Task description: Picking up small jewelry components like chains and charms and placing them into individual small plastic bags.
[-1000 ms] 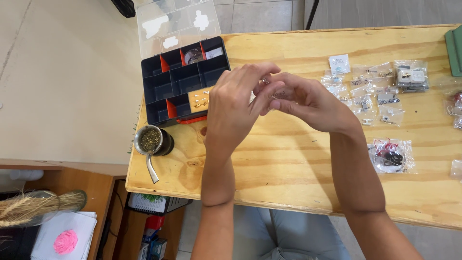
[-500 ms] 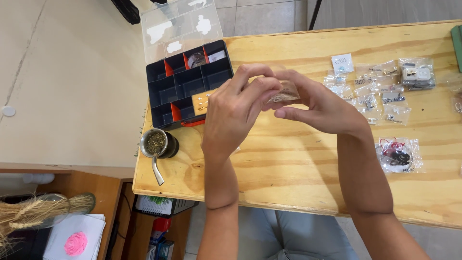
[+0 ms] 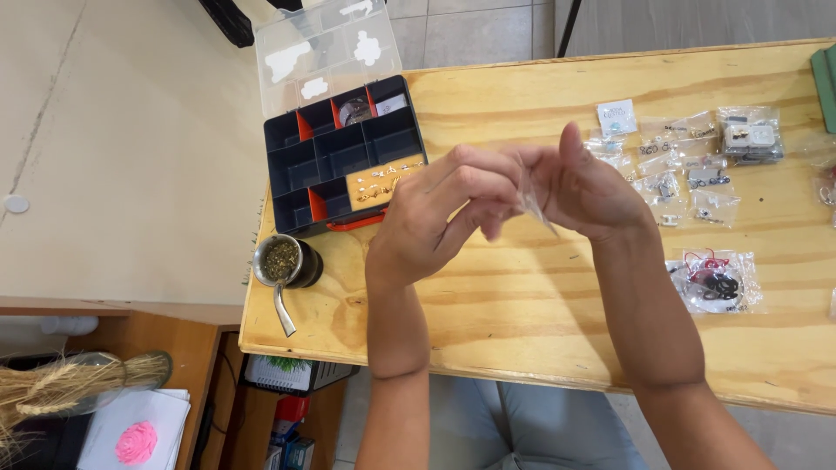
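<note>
Both my hands meet above the wooden table (image 3: 522,296), just right of a black organizer box (image 3: 340,157). My left hand (image 3: 435,218) and my right hand (image 3: 592,187) together pinch a small clear plastic bag (image 3: 533,205) between their fingertips. What the bag contains cannot be made out. The organizer box has orange dividers, its clear lid (image 3: 322,48) stands open at the back, and small metal pieces lie on a tan card in one compartment.
Several small clear bags of jewellery parts (image 3: 688,165) lie on the right half of the table, one with red and black pieces (image 3: 714,280). A metal cup of green herb with a metal straw (image 3: 283,265) stands near the left front corner. A green object (image 3: 827,74) lies at the right edge.
My hands have shifted slightly right and opened up around the small bag, which now hangs between the fingertips. The view has drifted a little to the left.
</note>
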